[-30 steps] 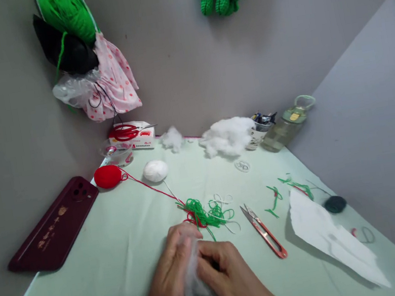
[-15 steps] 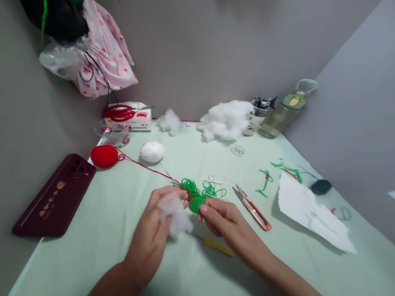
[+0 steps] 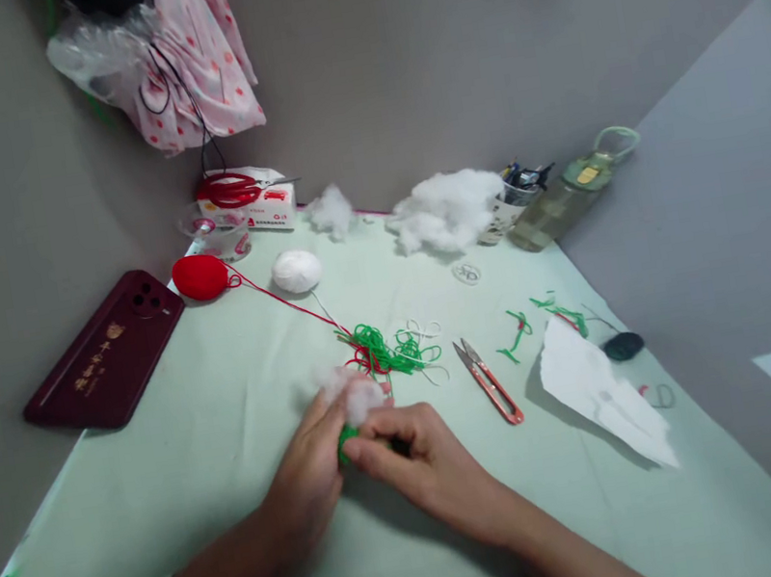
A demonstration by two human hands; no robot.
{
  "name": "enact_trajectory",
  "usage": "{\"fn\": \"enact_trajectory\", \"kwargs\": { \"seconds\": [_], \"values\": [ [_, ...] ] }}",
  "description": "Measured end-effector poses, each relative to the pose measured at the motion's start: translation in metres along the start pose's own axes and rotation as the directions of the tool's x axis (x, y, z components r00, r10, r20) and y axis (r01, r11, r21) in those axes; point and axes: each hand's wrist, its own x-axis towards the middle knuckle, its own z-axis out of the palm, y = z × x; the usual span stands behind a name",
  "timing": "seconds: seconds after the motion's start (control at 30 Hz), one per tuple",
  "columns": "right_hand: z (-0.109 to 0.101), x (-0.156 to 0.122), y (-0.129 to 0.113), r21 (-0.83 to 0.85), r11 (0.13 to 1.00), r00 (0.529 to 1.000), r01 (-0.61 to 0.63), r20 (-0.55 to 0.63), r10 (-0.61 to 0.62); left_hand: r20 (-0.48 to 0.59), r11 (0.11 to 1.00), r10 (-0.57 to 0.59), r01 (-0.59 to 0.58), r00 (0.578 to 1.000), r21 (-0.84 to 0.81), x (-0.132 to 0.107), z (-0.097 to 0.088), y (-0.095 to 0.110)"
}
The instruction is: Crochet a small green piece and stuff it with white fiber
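My left hand (image 3: 308, 471) and my right hand (image 3: 417, 464) meet over the pale green table (image 3: 188, 476), fingers closed. Between them sits a small green crocheted piece (image 3: 347, 443) with a tuft of white stuffing (image 3: 351, 396) on top of it. My left fingers pinch the stuffing; my right fingers curl round the green piece. Just beyond lies a tangle of green yarn (image 3: 388, 354) with red and white strands. The red strand runs back to a red yarn ball (image 3: 200, 277).
Red thread snips (image 3: 489, 381) lie right of my hands, then white paper (image 3: 604, 395) and a dark yarn ball (image 3: 623, 346). At the back are a white yarn ball (image 3: 296, 270), loose stuffing (image 3: 446, 209), a bottle (image 3: 561, 197), a box with red scissors (image 3: 244, 203) and a dark red phone (image 3: 103, 351).
My hands came back together and toward me, the stuffing now pressed onto the green piece. The yellow hook seen on the table half a second ago is out of sight. The camera tilted down.
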Motion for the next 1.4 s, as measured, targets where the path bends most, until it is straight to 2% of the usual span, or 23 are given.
{"fn": "enact_trajectory", "kwargs": {
  "seconds": [0.1, 0.17, 0.23, 0.3, 0.33, 0.43, 0.47, 0.53, 0.6, 0.67, 0.8, 0.9, 1.0, 1.17, 1.4],
  "values": [
    [-0.006, 0.006, 0.004, 0.055, 0.998, 0.987, 0.008, -0.158, 0.000, 0.164, 0.983, -0.095, 0.118, 0.982, -0.138, -0.004, 0.000, -0.003],
    [-0.013, 0.009, 0.007, 0.085, 0.996, 0.978, 0.000, -0.210, 0.018, 0.211, 0.991, -0.100, 0.115, 0.972, -0.062, -0.003, -0.005, -0.001],
    [-0.021, 0.009, 0.010, 0.128, 0.992, 0.975, -0.016, -0.216, 0.044, 0.190, 0.990, -0.094, 0.073, 0.977, 0.118, 0.002, -0.013, 0.004],
    [-0.029, 0.008, 0.014, 0.185, 0.983, 0.979, -0.025, -0.195, 0.061, 0.150, 0.957, -0.020, -0.025, 0.988, 0.287, 0.009, -0.020, 0.012],
    [-0.032, 0.007, 0.015, 0.208, 0.978, 0.980, -0.026, -0.188, 0.066, 0.117, 0.949, 0.028, -0.063, 0.993, 0.309, 0.013, -0.023, 0.017],
    [-0.038, 0.004, 0.018, 0.174, 0.984, 0.964, -0.022, -0.258, 0.067, 0.032, 0.975, 0.131, -0.134, 0.991, 0.177, 0.019, -0.028, 0.031],
    [-0.038, 0.004, 0.018, 0.116, 0.993, 0.952, -0.018, -0.302, 0.052, 0.019, 0.982, 0.133, -0.134, 0.991, 0.131, 0.019, -0.029, 0.035],
    [-0.037, 0.003, 0.016, -0.031, 1.000, 0.933, -0.002, -0.361, -0.010, 0.061, 0.990, 0.088, -0.094, 0.994, 0.107, 0.017, -0.029, 0.037],
    [-0.033, 0.002, 0.015, -0.148, 0.989, 0.940, 0.024, -0.334, -0.073, 0.168, 0.988, 0.001, -0.027, 0.986, 0.151, 0.013, -0.025, 0.034],
    [-0.029, 0.000, 0.014, -0.226, 0.974, 0.959, 0.038, -0.264, -0.099, 0.234, 0.978, -0.035, -0.014, 0.971, 0.206, 0.010, -0.020, 0.028],
    [-0.026, -0.003, 0.012, -0.417, 0.908, 0.977, 0.043, -0.171, -0.124, 0.145, 0.973, 0.111, -0.137, 0.983, 0.186, 0.010, -0.013, 0.018],
    [-0.027, -0.005, 0.012, -0.552, 0.831, 0.983, 0.067, -0.105, -0.149, 0.160, 0.956, 0.139, -0.174, 0.977, 0.234, 0.012, -0.014, 0.018],
    [-0.030, -0.006, 0.012, -0.639, 0.764, 0.989, 0.089, -0.031, -0.141, 0.157, 0.910, 0.178, -0.224, 0.971, 0.349, 0.013, -0.018, 0.019],
    [-0.034, -0.008, 0.012, -0.640, 0.761, 0.994, 0.105, 0.035, -0.107, 0.187, 0.859, 0.187, -0.253, 0.964, 0.446, 0.013, -0.020, 0.019],
    [-0.029, -0.004, 0.011, -0.565, 0.823, 0.993, 0.062, -0.050, -0.109, 0.157, 0.791, 0.176, -0.235, 0.972, 0.565, 0.012, -0.020, 0.020]
  ]
}}
